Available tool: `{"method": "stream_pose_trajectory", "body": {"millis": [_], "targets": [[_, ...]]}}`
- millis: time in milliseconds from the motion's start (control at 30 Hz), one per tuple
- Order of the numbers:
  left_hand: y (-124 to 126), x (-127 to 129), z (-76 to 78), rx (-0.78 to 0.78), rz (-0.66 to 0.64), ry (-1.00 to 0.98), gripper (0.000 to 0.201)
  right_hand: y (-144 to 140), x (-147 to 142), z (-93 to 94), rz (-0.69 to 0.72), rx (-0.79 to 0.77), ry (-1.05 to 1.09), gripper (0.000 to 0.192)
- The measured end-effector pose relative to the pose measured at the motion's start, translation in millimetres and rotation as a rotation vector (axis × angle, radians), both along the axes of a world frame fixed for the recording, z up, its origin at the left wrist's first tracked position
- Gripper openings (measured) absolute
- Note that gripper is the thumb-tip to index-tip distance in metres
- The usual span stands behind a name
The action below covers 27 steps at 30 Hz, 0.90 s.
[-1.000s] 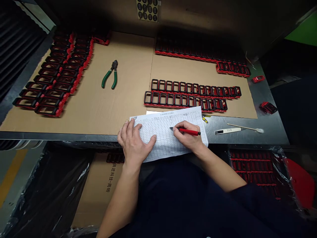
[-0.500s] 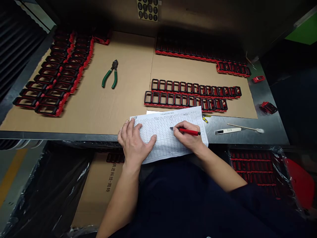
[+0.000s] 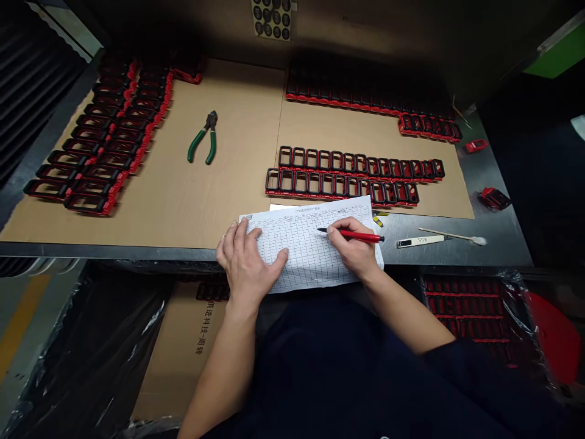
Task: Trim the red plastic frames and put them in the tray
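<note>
The left hand (image 3: 249, 265) lies flat, fingers spread, on the gridded paper form (image 3: 311, 247) at the front edge of the counter (image 3: 498, 244), covering the form's lower left corner. The right hand (image 3: 354, 250) pinches a red pen (image 3: 354, 235), tip on the sheet's upper middle; the print is too small to read. Beyond the form, rows of black-and-red frames (image 3: 347, 174) lie on cardboard (image 3: 228, 183), the far row lost in shadow. Green-handled pliers (image 3: 203, 137) lie well apart on the left.
</note>
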<state>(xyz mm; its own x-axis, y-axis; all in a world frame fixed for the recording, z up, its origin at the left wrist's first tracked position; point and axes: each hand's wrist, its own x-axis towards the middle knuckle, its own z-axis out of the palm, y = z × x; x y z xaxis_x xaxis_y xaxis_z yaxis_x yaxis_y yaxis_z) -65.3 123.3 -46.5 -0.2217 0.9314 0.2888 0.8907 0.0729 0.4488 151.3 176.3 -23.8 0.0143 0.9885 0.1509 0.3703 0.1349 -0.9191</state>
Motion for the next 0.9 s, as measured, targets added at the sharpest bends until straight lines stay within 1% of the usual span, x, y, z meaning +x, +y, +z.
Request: {"method": "stream_pose_trajectory", "body": {"millis": [100,200,267,367,467,600,700,767,833,900], "targets": [[0.1,0.0,0.4,0.004,-0.001,0.001,0.054,7.2,4.5,-4.5,0.017,-0.074,0.193,0.023],[0.1,0.1,1.0,0.000,-0.001,-0.003,0.054,13.2,11.4,-3.6,0.066,-0.129,0.307,0.031],[0.0,0.3,1.3,-0.005,0.004,-0.005,0.053,12.5,17.1,0.1,0.060,-0.099,0.327,0.033],[-0.2,0.5,1.4,-0.004,0.006,0.002,0.052,3.2,26.4,4.7,0.025,0.018,0.353,0.032],[-0.3,0.4,1.2,-0.001,0.004,0.007,0.053,-8.2,35.4,2.2,-0.017,0.079,0.392,0.033],[-0.1,0.4,2.6,-0.014,0.003,-0.016,0.053,-13.8,45.0,-7.7,-0.071,0.039,0.443,0.037],[-0.1,0.4,3.8,-0.019,-0.002,-0.027,0.052,-13.2,48.4,-12.1,-0.012,0.054,0.497,0.033],[-0.2,0.2,3.9,-0.013,-0.004,-0.018,0.052,-13.3,48.6,-12.7,0.034,0.057,0.490,0.029],[-0.3,0.0,3.6,-0.006,-0.007,-0.008,0.051,-14.1,48.0,-12.5,0.044,0.037,0.462,0.027],[-0.3,-0.2,3.2,-0.001,-0.007,-0.005,0.050,-14.8,47.7,-12.4,0.025,0.014,0.432,0.026]]}}
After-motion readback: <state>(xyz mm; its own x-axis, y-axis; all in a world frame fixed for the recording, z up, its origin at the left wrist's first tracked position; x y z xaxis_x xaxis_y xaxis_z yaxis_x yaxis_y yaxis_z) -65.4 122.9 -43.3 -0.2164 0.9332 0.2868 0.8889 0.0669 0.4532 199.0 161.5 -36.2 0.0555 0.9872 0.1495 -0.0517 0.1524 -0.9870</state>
